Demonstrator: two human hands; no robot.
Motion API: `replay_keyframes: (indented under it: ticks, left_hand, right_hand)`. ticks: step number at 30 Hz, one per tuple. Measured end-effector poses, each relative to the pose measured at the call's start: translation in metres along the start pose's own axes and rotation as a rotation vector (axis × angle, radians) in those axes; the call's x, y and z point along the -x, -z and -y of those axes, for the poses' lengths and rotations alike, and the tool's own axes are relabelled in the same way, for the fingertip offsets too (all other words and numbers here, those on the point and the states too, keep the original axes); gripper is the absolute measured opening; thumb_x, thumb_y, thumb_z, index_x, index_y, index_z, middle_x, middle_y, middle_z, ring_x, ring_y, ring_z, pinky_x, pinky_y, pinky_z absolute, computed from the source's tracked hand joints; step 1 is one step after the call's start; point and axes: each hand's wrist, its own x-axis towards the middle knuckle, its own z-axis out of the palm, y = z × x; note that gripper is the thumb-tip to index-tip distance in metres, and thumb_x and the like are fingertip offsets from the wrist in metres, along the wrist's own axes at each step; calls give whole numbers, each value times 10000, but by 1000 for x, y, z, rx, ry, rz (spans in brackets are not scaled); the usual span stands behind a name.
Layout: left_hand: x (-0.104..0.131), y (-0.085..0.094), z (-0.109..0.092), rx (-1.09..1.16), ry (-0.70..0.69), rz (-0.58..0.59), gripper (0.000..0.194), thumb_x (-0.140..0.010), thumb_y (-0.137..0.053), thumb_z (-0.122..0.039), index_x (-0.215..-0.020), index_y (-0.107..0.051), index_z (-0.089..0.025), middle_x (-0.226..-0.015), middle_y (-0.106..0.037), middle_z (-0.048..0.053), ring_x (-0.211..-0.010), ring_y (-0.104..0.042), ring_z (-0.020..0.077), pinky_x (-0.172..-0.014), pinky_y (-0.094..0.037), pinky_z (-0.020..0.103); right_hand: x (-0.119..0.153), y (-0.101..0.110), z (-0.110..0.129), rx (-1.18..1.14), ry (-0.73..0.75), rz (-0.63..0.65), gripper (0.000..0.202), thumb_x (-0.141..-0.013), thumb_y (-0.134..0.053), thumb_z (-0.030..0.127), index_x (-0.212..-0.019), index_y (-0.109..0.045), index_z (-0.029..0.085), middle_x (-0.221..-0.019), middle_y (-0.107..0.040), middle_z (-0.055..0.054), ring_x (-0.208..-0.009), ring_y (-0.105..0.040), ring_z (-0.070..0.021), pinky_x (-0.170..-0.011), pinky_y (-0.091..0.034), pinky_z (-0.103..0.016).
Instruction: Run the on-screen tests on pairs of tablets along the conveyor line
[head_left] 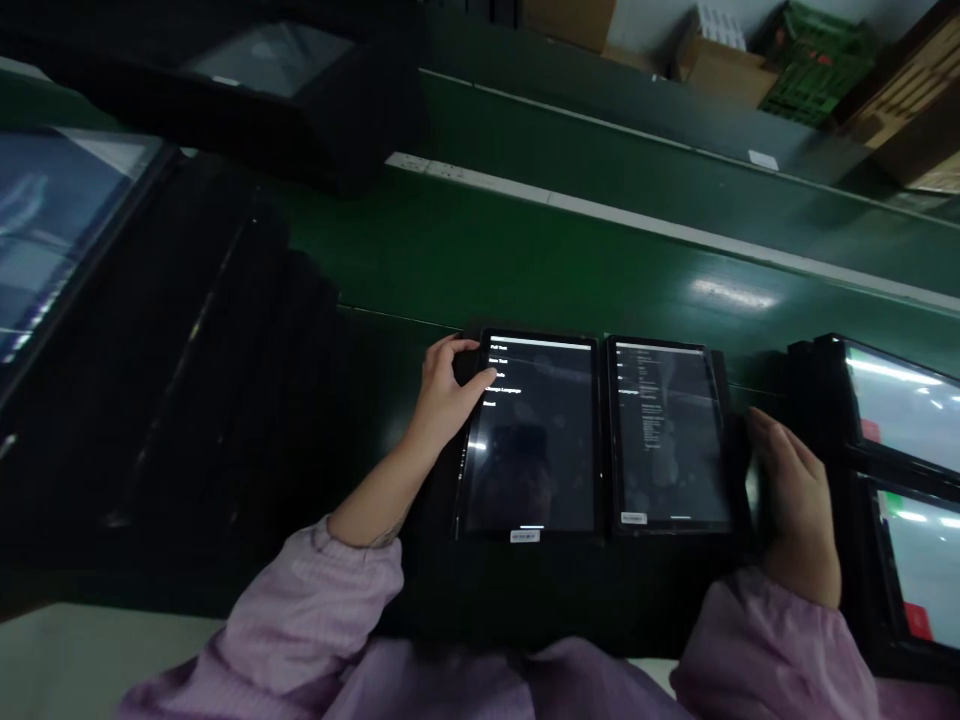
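Observation:
Two tablets lie side by side on the dark work surface in front of me. The left tablet (536, 450) shows a text menu on a black screen, with a small white label at its bottom edge. My left hand (450, 388) grips its upper left edge, thumb resting on the screen by the menu lines and fingers at the side. On the right tablet (675, 440) a page of small text slides or overlaps with a menu. My right hand (795, 485), slightly blurred, is just beyond that tablet's right edge, fingers extended and apparently holding nothing.
Lit screens in black housings (907, 400) stand at the right. Dark stacked units (187, 400) and a large bright screen (60, 230) fill the left. A green bench with a white strip (547, 197) runs behind. Cardboard boxes (724, 70) and a green crate (814, 60) sit beyond.

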Motion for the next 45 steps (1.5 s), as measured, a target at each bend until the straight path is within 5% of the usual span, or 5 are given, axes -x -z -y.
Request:
replay_keyframes:
  ticks: [16,21,25,33,45]
  left_hand:
    - [31,45,16,216,78,21,435,-790,-784,-489,-1196,-791,-334,-1596,-563,14,-1589,-362,327,-1350,-232,499]
    - [45,47,16,102,111,26,471,-806,-776,-522,-1247,-771,-360,-1625,-525,3,-1604,-324,359,-1333,-264,562]
    - [48,46,13,87,100,16,460,-812,-757,-526,-1240,-770,-358,-1624,-523,8,-1605,-318,367,-1328,-269,579]
    - [47,45,16,140,68,-15,481,-784,-790,-517,-1234,-777,-348,-1625,-520,22,-1599,-336,341,-1344,-222,555]
    - [47,48,17,124,59,69,538,-798,-746,-492,-1305,-714,-314,-1660,-453,48,-1606,-304,375,-1305,-306,572]
  right_hand:
    - [59,-14,3,-123,-44,158,398,-898,-726,586,-1109,-850,273,-1490,-654,-92,-1440,-547,-361,-1261,-349,-597]
    - [65,-21,23,275,432,108,300,-1032,-619,444,-1137,-840,268,-1396,-695,-104,-1399,-575,-357,-1161,-474,-612]
    - [84,-42,47,365,813,324,242,-1052,-600,255,-1100,-836,276,-1492,-626,-84,-1579,-356,-373,-1196,-452,-630]
    - [101,-64,63,363,933,535,242,-1043,-595,198,-1124,-821,226,-1615,-487,-124,-1649,-168,-401,-1196,-470,-656]
    - [80,-42,50,343,847,123,205,-1036,-617,177,-1002,-814,220,-1310,-726,-131,-1407,-565,-417,-1073,-496,-668]
